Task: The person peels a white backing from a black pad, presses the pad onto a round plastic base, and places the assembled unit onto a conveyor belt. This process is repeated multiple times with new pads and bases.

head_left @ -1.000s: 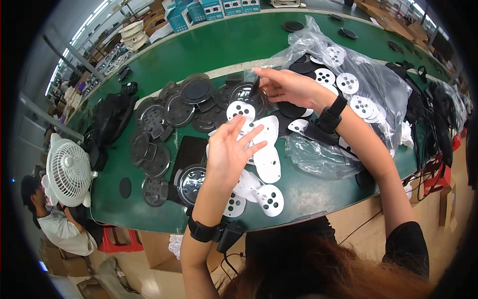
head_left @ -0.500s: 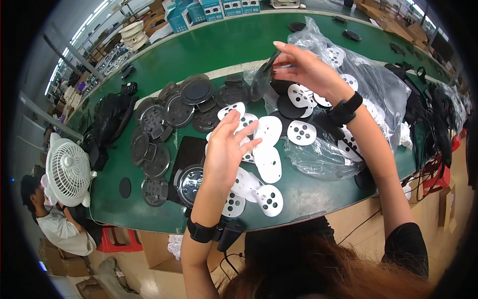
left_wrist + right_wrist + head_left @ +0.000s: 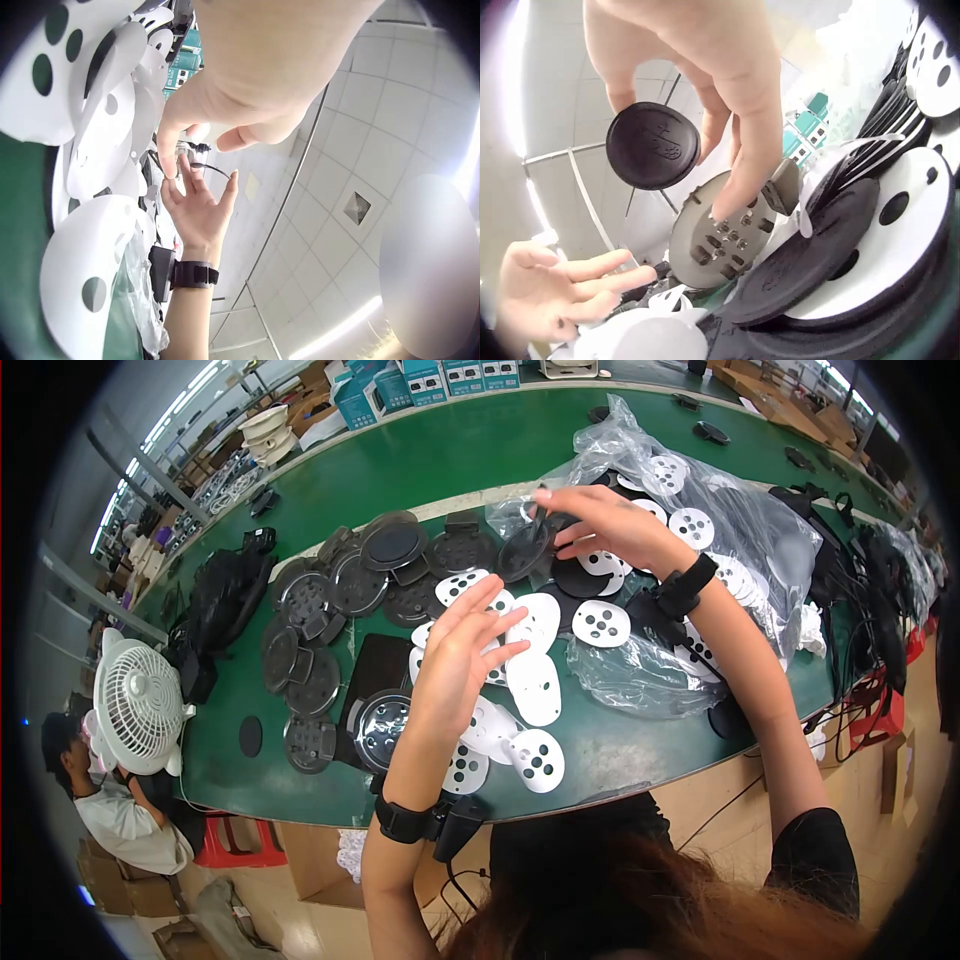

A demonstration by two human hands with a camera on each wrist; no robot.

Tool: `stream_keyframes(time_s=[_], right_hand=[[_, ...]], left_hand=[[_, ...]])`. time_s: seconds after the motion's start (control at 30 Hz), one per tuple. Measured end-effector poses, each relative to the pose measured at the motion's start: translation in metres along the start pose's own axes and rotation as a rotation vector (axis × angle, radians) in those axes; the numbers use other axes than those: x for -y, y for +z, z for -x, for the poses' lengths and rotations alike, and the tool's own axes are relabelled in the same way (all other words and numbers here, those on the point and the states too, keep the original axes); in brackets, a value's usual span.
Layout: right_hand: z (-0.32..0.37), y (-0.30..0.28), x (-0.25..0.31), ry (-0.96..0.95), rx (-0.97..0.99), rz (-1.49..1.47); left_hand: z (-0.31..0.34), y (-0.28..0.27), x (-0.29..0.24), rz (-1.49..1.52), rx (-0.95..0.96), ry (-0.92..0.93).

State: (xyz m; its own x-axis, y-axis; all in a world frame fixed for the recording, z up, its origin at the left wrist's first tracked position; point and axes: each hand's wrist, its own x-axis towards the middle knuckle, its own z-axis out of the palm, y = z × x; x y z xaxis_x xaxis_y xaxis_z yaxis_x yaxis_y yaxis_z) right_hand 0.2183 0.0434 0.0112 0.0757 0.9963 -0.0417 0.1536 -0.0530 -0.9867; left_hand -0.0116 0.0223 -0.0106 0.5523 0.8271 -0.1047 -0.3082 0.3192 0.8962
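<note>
In the right wrist view a black rubber-looking oval pad (image 3: 652, 146) with a moulded mark sits between the thumb and fingers of my right hand (image 3: 620, 532). One finger of that hand also reaches onto a grey round housing (image 3: 720, 232) with metal posts inside, which stands tilted. My left hand (image 3: 452, 660) hovers over a loose pile of white discs with holes (image 3: 535, 685), its fingers spread and holding nothing. Black pads (image 3: 806, 255) and white discs lie together below the right hand.
Several grey round housings (image 3: 312, 600) are heaped at the left of the green table (image 3: 620, 755). A clear plastic bag (image 3: 640, 680) with more discs lies on the right. At the left edge stand a white fan (image 3: 140, 700) and a seated person (image 3: 120, 810). Teal boxes (image 3: 425, 382) line the back.
My right hand rose to the right with the dark pieces, then came lower again. The housing under it shifted rightward and tilted. A white disc beneath the right wrist became uncovered. The left hand barely moved.
</note>
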Motion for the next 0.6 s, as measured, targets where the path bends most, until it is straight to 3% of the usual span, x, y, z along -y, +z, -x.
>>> stream_keyframes(time_s=[0.07, 0.37, 0.47, 0.53, 0.6], right_hand=[[-0.003, 0.002, -0.003, -0.103, 0.002, 0.206], [0.015, -0.001, 0.021, -0.377, 0.084, 0.080], [0.036, 0.001, 0.035, -0.398, 0.280, 0.078], [0.046, 0.006, 0.036, -0.438, 0.440, 0.028], [0.057, 0.009, 0.043, -0.404, 0.492, 0.027]], left_hand=[[0.000, 0.000, 0.000, 0.002, 0.005, -0.008], [0.000, 0.005, 0.000, 0.093, -0.116, 0.134], [0.004, 0.009, -0.011, 0.297, -0.058, 0.114], [0.006, 0.008, -0.015, 0.499, 0.170, 0.013], [0.007, 0.009, -0.011, 0.457, 0.167, 0.024]])
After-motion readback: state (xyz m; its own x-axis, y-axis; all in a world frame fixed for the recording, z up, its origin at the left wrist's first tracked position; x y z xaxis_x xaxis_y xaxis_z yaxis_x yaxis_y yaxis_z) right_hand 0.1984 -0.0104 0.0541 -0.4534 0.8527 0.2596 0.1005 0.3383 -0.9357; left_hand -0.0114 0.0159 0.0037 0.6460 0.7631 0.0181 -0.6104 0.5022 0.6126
